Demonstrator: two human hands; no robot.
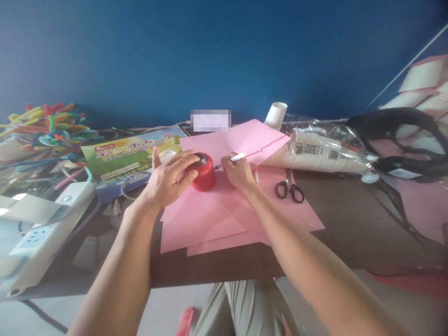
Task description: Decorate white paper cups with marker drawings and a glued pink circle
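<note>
My left hand (170,179) is closed on a red spool of thread (203,179) from its left side, fingers over the dark top and thumb near its front. The spool stands upright on several overlapping pink paper sheets (220,219). Pinched in my right hand (240,171) is a white pen (238,157), its dark tip pointing left, close to the spool's right side. Whether the tip touches the paper I cannot tell. A length of red thread (266,148) crosses the raised pink sheet behind my right hand. Black-handled scissors (290,190) lie right of that hand.
Left are a craft paper pack (129,156), colourful pipe cleaners (56,126) and a white power strip (38,238). A bagged stack of paper cups (318,151), a single paper cup (276,114) and a black strap-like object (395,140) lie right. A blue wall (217,56) rises behind.
</note>
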